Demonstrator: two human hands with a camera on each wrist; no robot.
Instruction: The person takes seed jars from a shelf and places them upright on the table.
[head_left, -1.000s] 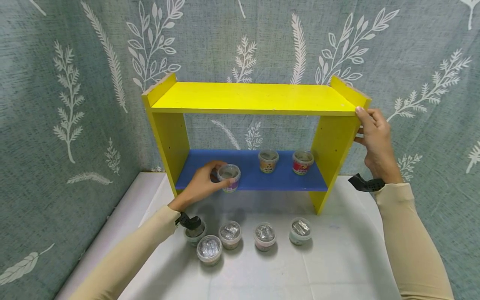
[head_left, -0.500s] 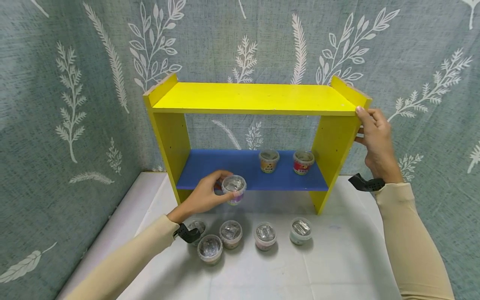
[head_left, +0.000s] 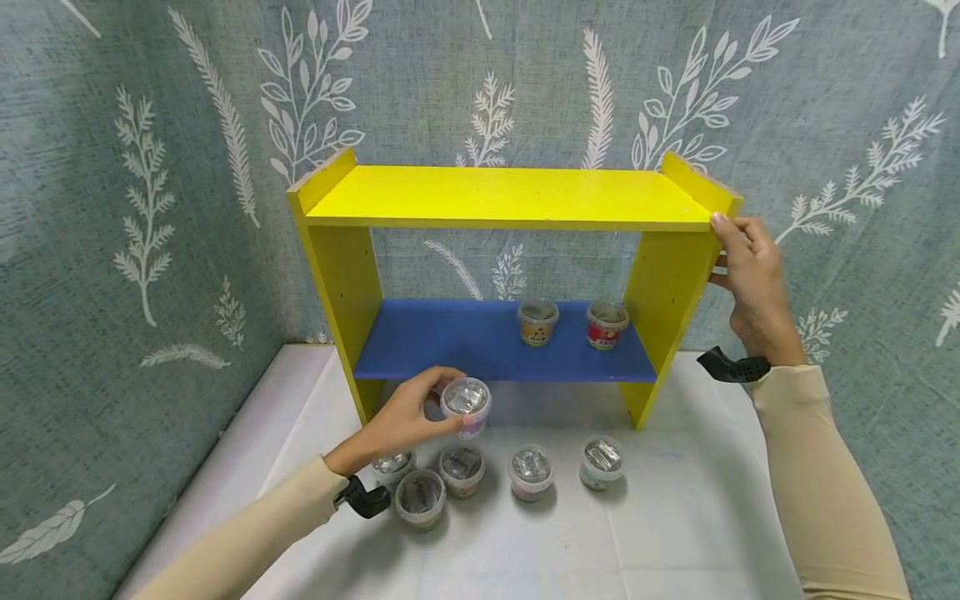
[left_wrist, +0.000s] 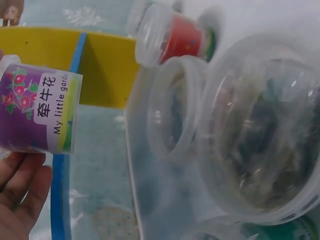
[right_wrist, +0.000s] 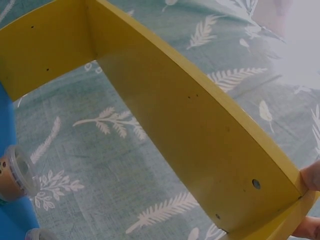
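Observation:
My left hand (head_left: pixel 411 414) grips a small clear-lidded tub with a purple label (head_left: pixel 467 400), held in the air in front of the shelf's lower board. In the left wrist view the purple tub (left_wrist: pixel 40 107) shows printed flowers and "My little garden". At the upper right corner of the yellow shelf unit (head_left: pixel 510 196), my right hand (head_left: pixel 756 279) holds the side panel, thumb on the front edge. On the blue board (head_left: pixel 435 337) stand an orange-labelled tub (head_left: pixel 537 323) and a red-labelled tub (head_left: pixel 606 325), upright and apart.
Several lidded tubs stand on the white table, among them a front-left tub (head_left: pixel 420 497), a middle tub (head_left: pixel 530 472) and a right tub (head_left: pixel 601 462). One tub (head_left: pixel 393 464) is partly hidden by my left wrist. A patterned curtain (head_left: pixel 480 83) hangs behind the shelf.
My left hand has drawn the purple-labelled tub off the blue board, towards me and down over the table. My right hand has stayed on the shelf corner.

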